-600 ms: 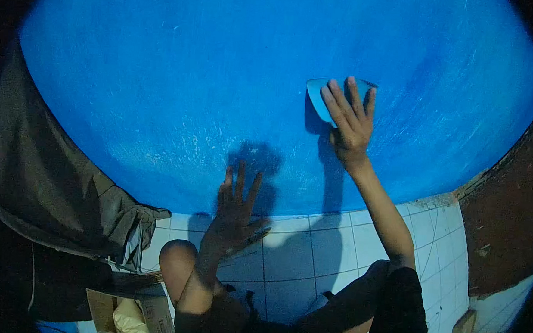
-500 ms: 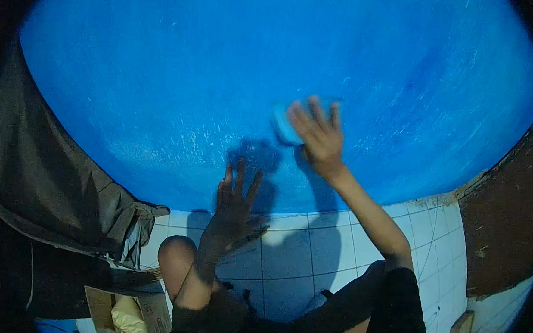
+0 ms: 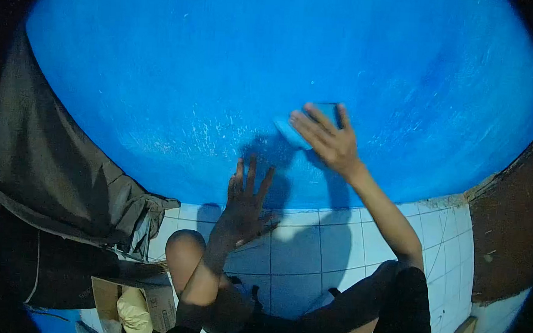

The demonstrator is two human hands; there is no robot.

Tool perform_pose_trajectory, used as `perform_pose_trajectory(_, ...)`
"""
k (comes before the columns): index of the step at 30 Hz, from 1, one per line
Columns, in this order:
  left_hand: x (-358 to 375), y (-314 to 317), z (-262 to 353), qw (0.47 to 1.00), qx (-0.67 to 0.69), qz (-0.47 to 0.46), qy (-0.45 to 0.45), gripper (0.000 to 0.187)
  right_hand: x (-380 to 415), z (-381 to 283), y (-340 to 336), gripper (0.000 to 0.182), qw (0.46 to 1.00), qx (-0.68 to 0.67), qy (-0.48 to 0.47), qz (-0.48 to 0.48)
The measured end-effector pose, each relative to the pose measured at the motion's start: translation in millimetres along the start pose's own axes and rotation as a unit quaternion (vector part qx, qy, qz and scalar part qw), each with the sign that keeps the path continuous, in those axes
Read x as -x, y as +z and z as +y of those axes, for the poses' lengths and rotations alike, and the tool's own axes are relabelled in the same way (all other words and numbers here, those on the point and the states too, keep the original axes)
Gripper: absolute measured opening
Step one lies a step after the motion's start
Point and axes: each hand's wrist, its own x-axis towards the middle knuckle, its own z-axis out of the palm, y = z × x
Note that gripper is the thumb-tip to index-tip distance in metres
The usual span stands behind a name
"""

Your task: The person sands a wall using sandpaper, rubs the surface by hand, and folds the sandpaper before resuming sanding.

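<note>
My right hand lies flat against the blue wall, fingers stretched over a light-blue sheet pressed between palm and wall. Part of the sheet sticks out to the left of the fingers, and a dark-edged corner shows between the fingertips; what it is made of I cannot tell. Lower and to the left, my left hand is open with spread fingers and holds nothing. It is in shadow, in front of the wall's foot. Pale scuffs and specks mark the wall around both hands.
White floor tiles meet the wall below my hands, with my bent knees over them. Dark grey cloth hangs at left. A cardboard box with a yellowish bag stands lower left. A brown panel is at right.
My right hand has slid slightly lower on the wall with the sheet. My left hand stays open near the wall's foot. The whole view has shifted a little.
</note>
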Motion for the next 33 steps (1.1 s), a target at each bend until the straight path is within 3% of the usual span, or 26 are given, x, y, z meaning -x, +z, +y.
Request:
perform_pose_trajectory(2,2.1,0.0,-0.6,0.998,0.028,0.047,0.027,0.104,-13.6,20.8,-19.2,0.053,1.0,0.006,-0.001,0.002)
perform_pose_trajectory(4,1.9,-4.9,-0.2,0.999,0.018,0.033,0.012,0.104,-22.0,35.7,-30.1,0.054,0.992,0.047,0.09,0.076)
perform_pose_trajectory(5,1.8,-6.6,0.7,1.0,0.008,0.019,0.003,0.104,-19.2,30.8,-24.8,0.054,0.992,0.046,0.092,0.075)
perform_pose_trajectory(7,-0.3,0.7,-1.7,0.999,0.011,0.029,0.008,0.105,-7.4,12.9,-3.3,0.054,0.992,-0.021,0.103,0.072)
perform_pose_trajectory(8,-1.0,3.5,-2.2,0.999,0.012,0.039,0.014,0.106,1.0,-0.6,3.7,0.052,0.997,-0.035,0.06,0.017)
perform_pose_trajectory(9,-0.6,3.7,-0.9,0.999,0.011,0.037,0.017,0.106,1.9,-4.8,6.3,0.052,0.997,-0.033,0.063,0.017)
perform_pose_trajectory(12,0.2,1.8,0.4,0.999,0.007,0.031,0.019,0.109,1.3,3.8,3.2,0.052,0.999,0.021,-0.045,0.001)
perform_pose_trajectory(17,3.9,2.1,-6.8,0.999,0.006,0.044,0.018,0.105,-14.1,36.4,-23.9,0.057,0.991,0.069,0.08,0.078)
perform_pose_trajectory(18,4.2,4.1,-8.6,0.999,0.006,0.042,0.022,0.105,-5.1,24.8,-8.3,0.061,0.989,-0.018,0.109,0.095)
perform_pose_trajectory(20,3.0,6.9,-9.9,0.999,-0.011,0.042,0.021,0.109,11.8,-3.7,12.8,0.058,1.0,0.004,0.022,-0.011)
perform_pose_trajectory(23,1.5,6.3,-5.1,0.999,-0.036,0.008,0.007,0.112,10.0,-12.1,18.3,0.053,0.999,-0.036,-0.03,-0.016)
perform_pose_trajectory(24,1.8,4.6,-3.7,0.999,-0.038,0.009,0.009,0.112,0.2,0.1,-2.9,0.047,0.999,0.014,-0.042,-0.012)
perform_pose_trajectory(26,7.2,2.3,-1.4,0.999,-0.006,0.042,0.028,0.113,-10.4,30.4,-22.2,0.047,0.996,0.088,0.014,0.025)
perform_pose_trajectory(27,8.1,3.0,-3.0,0.999,-0.005,0.041,0.022,0.113,-16.2,31.9,-28.0,0.047,0.996,0.082,0.011,0.025)
perform_pose_trajectory(29,4.8,4.1,-5.8,1.0,-0.017,0.014,0.0,0.112,-22.6,33.3,-36.8,0.047,0.989,0.046,0.111,0.089)
perform_pose_trajectory(30,4.1,5.3,-6.3,1.0,-0.015,0.014,-0.001,0.112,-16.1,22.7,-26.2,0.048,0.988,0.022,0.133,0.073)
perform_pose_trajectory(32,4.3,7.4,-8.3,1.0,0.003,0.013,0.005,0.11,2.4,-2.0,0.6,0.047,0.999,-0.009,0.049,0.012)
perform_pose_trajectory(33,3.6,10.4,-7.5,1.0,0.002,0.012,0.008,0.11,5.8,-7.5,5.9,0.047,0.999,-0.007,0.051,0.012)
